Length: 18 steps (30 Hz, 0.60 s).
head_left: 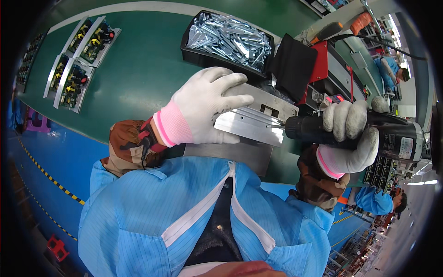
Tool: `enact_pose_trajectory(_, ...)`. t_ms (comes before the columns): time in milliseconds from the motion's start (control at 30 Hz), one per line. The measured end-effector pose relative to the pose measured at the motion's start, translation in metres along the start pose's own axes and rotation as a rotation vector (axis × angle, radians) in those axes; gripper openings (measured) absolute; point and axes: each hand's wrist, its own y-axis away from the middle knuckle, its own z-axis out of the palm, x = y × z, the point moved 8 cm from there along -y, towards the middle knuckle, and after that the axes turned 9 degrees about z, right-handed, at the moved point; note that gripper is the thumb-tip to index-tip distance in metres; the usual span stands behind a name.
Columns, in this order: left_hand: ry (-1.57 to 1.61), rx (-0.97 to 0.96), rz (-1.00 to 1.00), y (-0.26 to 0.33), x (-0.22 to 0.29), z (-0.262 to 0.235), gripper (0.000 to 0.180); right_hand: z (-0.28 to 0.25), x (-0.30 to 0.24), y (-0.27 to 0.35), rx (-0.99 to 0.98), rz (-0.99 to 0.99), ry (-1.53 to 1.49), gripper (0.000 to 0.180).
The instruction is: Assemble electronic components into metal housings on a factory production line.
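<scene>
My left hand [203,106], in a white knit glove with a pink cuff, steadies a silver metal channel piece [251,125]. Its fingers reach over the far side and the thumb lies along the near side; the palm hides the channel's left end. Beneath lies a flat metal plate fixture [244,157] with a rectangular cutout near its far right. In my right hand [353,127], gloved alike, is a black electric screwdriver [304,128], held sideways with the fingers wrapped round its body. Its thin bit points left at the channel's right end; whether it touches a screw cannot be made out.
A black bin [187,53] of shiny metal strips stands beyond my hands. Right of it are a red and black machine [330,69] and an orange-handled screwdriver [328,32]. Several circuit boards in metal brackets [74,76] lie far left on the green table [138,51]. Co-workers sit at right.
</scene>
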Motion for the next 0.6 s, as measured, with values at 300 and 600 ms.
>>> enact_pose_trajectory(300,0.024,0.032,-0.01,0.001,-0.002,-0.002,0.064,0.013,0.015,-0.014,-0.199,0.095,0.004,0.046)
enact_pose_trajectory(600,0.03,0.105,-0.02,0.001,-0.002,-0.003,0.065,0.022,0.023,-0.009,0.0,0.088,0.067,0.033)
